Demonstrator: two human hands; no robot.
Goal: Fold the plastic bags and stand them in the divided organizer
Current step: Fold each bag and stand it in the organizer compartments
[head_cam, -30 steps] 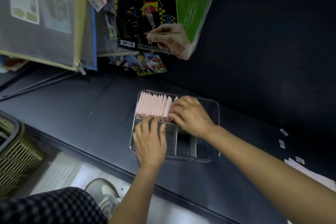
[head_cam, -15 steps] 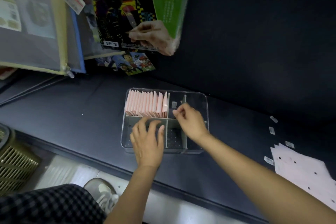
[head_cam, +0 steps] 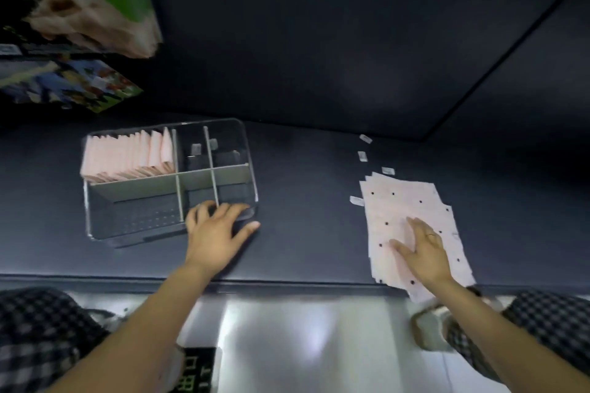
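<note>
A clear divided organizer [head_cam: 95,220] stands on the dark table at the left. Its back left compartment holds a row of several folded pink bags [head_cam: 127,155] standing upright; the other compartments look empty apart from small labels. My left hand [head_cam: 217,230] rests on the organizer's front right corner with fingers spread. To the right lies a flat stack of pale pink plastic bags [head_cam: 405,201] with small black dots. My right hand [head_cam: 421,249] lies flat on that stack, fingers straight.
Several small tape-like scraps [head_cam: 362,156] lie on the table behind the stack. Colourful packaged goods [head_cam: 64,83] hang at the upper left. The table's front edge [head_cam: 287,282] runs below my hands, with shiny floor and my checked trousers beneath.
My right hand left the organizer and moved right onto the flat stack of bags. My left hand shifted to the organizer's front right corner. The view swung to the right.
</note>
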